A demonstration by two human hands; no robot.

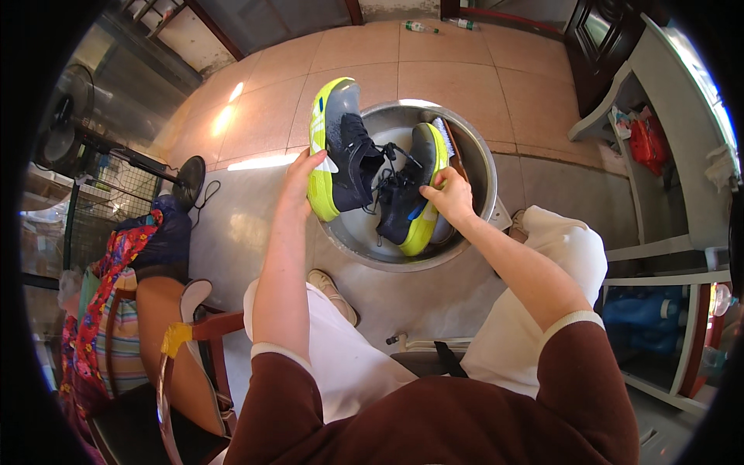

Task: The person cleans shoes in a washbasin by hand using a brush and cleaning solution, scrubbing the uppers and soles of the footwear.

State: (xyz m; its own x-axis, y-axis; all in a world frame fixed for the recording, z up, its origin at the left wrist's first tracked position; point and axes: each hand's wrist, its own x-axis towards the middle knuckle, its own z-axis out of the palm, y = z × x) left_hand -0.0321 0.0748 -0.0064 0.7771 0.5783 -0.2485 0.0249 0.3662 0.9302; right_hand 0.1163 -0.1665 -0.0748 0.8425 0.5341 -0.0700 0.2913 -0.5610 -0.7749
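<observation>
My left hand (303, 174) grips the yellow sole side of a black and grey sneaker (347, 139), held with its toe pointing away from me over the left rim of a round metal basin (491, 192). A matching sneaker (414, 189) tilts above the basin's middle, and my right hand (450, 195) pinches its yellow sole edge. Black laces hang loose between the two shoes. Cloudy liquid (354, 229) lies in the basin. Against the right inner wall leans a scrub brush (450, 145) with pale bristles and a brown back, partly hidden by the right sneaker.
A wooden chair (203, 328) with cloths over it stands at left, near a black fan (64, 110). Grey shelving (651, 256) rises on the right, holding a red bag (648, 142). Plastic bottles (421, 27) lie on the tiles by the far doorway.
</observation>
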